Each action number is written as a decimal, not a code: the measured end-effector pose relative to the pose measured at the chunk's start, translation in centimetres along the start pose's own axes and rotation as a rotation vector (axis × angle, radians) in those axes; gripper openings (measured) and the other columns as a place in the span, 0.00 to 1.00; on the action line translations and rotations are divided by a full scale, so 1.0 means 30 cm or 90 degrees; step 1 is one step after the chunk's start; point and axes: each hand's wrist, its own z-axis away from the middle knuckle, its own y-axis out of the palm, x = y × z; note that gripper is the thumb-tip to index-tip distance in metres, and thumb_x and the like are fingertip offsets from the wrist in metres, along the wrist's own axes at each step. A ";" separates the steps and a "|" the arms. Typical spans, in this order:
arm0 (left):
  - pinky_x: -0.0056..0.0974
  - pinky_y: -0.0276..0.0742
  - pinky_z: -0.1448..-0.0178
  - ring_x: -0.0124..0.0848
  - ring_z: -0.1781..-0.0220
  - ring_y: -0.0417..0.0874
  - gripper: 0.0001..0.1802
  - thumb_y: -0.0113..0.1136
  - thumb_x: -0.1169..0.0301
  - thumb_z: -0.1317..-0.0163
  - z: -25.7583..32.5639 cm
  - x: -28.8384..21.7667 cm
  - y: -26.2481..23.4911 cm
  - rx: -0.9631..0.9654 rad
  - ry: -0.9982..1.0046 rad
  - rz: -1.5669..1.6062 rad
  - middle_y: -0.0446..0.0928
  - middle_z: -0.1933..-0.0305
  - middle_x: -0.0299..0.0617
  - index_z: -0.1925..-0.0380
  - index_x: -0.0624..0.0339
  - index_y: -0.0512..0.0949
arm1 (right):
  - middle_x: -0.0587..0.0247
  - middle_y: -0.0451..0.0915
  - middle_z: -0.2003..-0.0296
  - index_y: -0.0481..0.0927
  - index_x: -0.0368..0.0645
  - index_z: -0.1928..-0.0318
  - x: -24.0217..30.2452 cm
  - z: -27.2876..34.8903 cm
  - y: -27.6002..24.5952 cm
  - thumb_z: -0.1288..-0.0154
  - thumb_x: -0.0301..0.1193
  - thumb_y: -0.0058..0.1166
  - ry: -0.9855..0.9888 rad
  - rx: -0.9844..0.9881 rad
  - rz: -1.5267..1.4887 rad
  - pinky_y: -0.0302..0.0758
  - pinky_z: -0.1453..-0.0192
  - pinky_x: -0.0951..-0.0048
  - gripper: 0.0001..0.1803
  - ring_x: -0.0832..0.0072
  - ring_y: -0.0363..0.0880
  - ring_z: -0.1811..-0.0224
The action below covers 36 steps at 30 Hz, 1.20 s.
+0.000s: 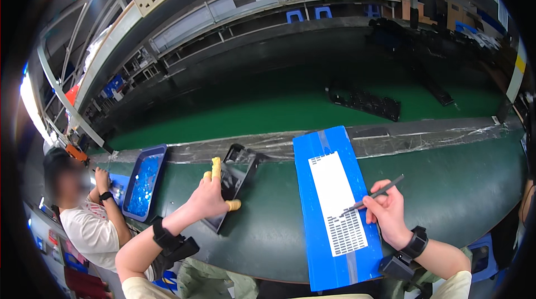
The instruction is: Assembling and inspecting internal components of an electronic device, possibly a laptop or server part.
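Observation:
My right hand (387,212) grips a pair of slim black tweezers (385,188), their tip down on a white sheet (329,187). Rows of small dark stickers (347,235) cover the lower part of that sheet, and a few more sit at its top edge; the middle is bare. Under the sheet is a flat blue board (304,198) with strips of clear tape. My left hand (209,195), with yellow finger cots on several fingers, is spread over a black tray-like part (237,179). Its thumb stands apart from the fingers. The palm hides some of the part.
A dark blue bin (158,184) with blue pieces stands at the left, near a co-worker (92,215) seated there. Beyond the plastic-wrapped ledge (268,147), a black part (365,103) lies on the green surface. More black parts (399,36) are heaped at far right.

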 end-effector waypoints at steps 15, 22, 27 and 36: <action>0.47 0.56 0.45 0.47 0.46 0.56 0.30 0.54 0.67 0.57 -0.824 -0.238 0.001 -0.414 0.279 -0.005 0.54 0.47 0.54 0.52 0.61 0.58 | 0.54 0.74 0.79 0.59 0.37 0.66 -0.032 0.000 -0.028 0.49 0.17 0.45 0.040 0.033 -0.098 0.63 0.84 0.85 0.11 0.82 0.70 0.86; 0.53 0.48 0.43 0.36 0.50 0.62 0.14 0.52 0.73 0.60 -0.815 -0.480 0.019 -0.317 0.462 -0.254 0.69 0.61 0.44 0.68 0.58 0.72 | 0.55 0.74 0.79 0.59 0.38 0.66 0.013 -0.008 -0.010 0.49 0.19 0.45 0.053 0.014 -0.076 0.61 0.87 0.87 0.11 0.83 0.69 0.87; 0.54 0.49 0.45 0.34 0.59 0.66 0.05 0.54 0.72 0.61 -0.642 -0.407 -0.006 -0.416 0.379 -0.301 0.71 0.75 0.39 0.80 0.58 0.73 | 0.54 0.74 0.82 0.59 0.41 0.67 0.010 -0.008 -0.010 0.49 0.20 0.43 0.034 -0.022 -0.048 0.58 0.89 0.86 0.10 0.83 0.65 0.91; 0.42 0.58 0.53 0.32 0.69 0.68 0.08 0.57 0.70 0.63 0.027 -0.331 0.050 -0.380 0.454 -0.119 0.67 0.80 0.38 0.79 0.59 0.72 | 0.54 0.73 0.80 0.59 0.43 0.66 0.099 -0.035 -0.008 0.49 0.22 0.46 -0.148 -0.141 -0.098 0.55 0.88 0.87 0.11 0.85 0.61 0.91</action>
